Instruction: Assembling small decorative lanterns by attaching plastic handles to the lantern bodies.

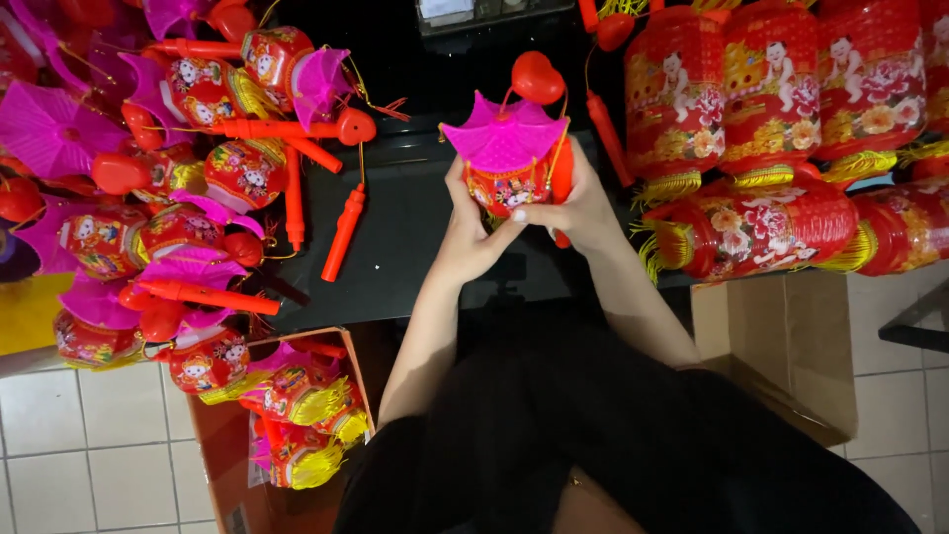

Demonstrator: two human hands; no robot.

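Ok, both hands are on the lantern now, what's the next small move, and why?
Probably set the lantern down with the pile of lanterns on the left. It looks assembled: pink roof on top, red heart above it, and an orange handle behind the right hand. The left hand grips its lower side, so both hands could carry it over. Whether anything still needs fitting underneath cannot be seen.

left hand (473,229), right hand (578,210), raised together, fingers curled

Glossy plastic lantern (509,163), matt cardboard box (781,336), smooth black table (405,237).
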